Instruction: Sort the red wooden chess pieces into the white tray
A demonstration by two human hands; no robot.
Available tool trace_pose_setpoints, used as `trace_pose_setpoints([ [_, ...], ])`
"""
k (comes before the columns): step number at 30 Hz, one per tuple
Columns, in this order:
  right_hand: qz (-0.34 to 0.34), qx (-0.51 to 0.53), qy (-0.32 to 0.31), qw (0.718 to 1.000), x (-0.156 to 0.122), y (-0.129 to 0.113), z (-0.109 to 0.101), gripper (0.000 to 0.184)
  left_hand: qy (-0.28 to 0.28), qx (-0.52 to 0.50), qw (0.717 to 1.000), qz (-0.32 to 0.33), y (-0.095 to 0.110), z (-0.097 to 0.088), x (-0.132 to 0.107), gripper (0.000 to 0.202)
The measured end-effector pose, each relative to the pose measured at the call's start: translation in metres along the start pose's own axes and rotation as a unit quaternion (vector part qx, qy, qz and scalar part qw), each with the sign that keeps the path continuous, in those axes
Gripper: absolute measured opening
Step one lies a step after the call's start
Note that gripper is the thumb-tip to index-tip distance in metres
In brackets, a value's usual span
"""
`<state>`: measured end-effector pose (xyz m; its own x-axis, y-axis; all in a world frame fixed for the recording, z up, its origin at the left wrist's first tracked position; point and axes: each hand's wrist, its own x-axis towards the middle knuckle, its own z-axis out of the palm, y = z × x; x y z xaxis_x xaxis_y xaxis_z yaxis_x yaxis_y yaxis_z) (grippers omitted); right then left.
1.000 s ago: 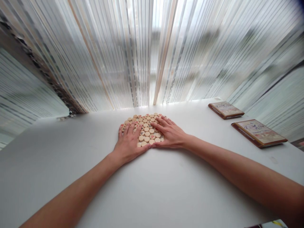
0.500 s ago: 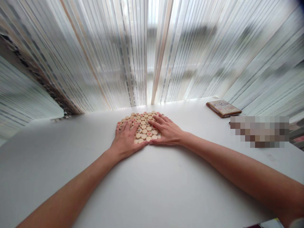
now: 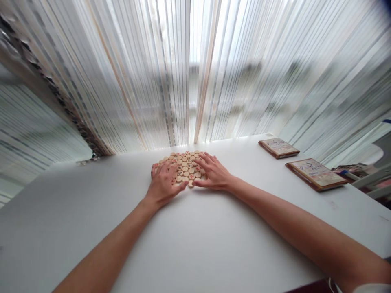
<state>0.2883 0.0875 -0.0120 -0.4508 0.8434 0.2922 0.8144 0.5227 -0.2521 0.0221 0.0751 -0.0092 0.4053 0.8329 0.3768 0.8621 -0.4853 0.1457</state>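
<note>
Several round wooden Chinese chess pieces (image 3: 185,169) lie flat in a tight cluster, some showing red or dark characters and others plain faces. My left hand (image 3: 162,184) rests on the left side of the cluster, its fingers spread over the pieces and its thumb along the near edge. On the right side, my right hand (image 3: 214,173) lies with fingers apart, touching the outer pieces. Between the two thumbs one piece (image 3: 191,184) sits at the front. Pieces beneath the fingers and palms are partly hidden.
Two flat brown-edged boxes with printed lids, a farther one (image 3: 279,147) and a nearer one (image 3: 316,174), lie on the white table (image 3: 195,240) to the right. A striped string curtain (image 3: 183,81) hangs behind the table. A dark red object (image 3: 308,286) shows at the bottom right.
The view has shifted slightly. The cluster is drawn in narrower between my hands, and my thumbs are a little farther apart with a piece showing between them.
</note>
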Motion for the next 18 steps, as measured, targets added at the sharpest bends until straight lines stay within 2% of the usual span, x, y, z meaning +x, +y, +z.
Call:
trace_pose_setpoints([
  [5, 0.017, -0.008, 0.065, 0.998, -0.004, -0.001, 0.002, 0.073, 0.071, -0.013, 0.997, 0.001, 0.001, -0.003, 0.001, 0.051],
  [9, 0.044, -0.018, 0.098, 0.994, -0.016, -0.004, 0.003, 0.062, 0.115, -0.035, 0.993, 0.019, 0.001, -0.006, -0.007, 0.039],
  [12, 0.061, -0.025, 0.109, 0.992, -0.042, -0.005, 0.003, 0.059, 0.118, -0.063, 0.989, 0.06, 0.002, -0.014, -0.035, 0.028],
  [15, 0.061, -0.025, 0.105, 0.992, -0.076, -0.008, 0.0, 0.058, 0.094, -0.087, 0.987, 0.098, 0.005, -0.025, -0.072, 0.026],
  [18, 0.043, -0.02, 0.095, 0.994, -0.102, -0.012, -0.005, 0.044, 0.064, -0.102, 0.985, 0.122, 0.008, -0.031, -0.095, 0.026],
])
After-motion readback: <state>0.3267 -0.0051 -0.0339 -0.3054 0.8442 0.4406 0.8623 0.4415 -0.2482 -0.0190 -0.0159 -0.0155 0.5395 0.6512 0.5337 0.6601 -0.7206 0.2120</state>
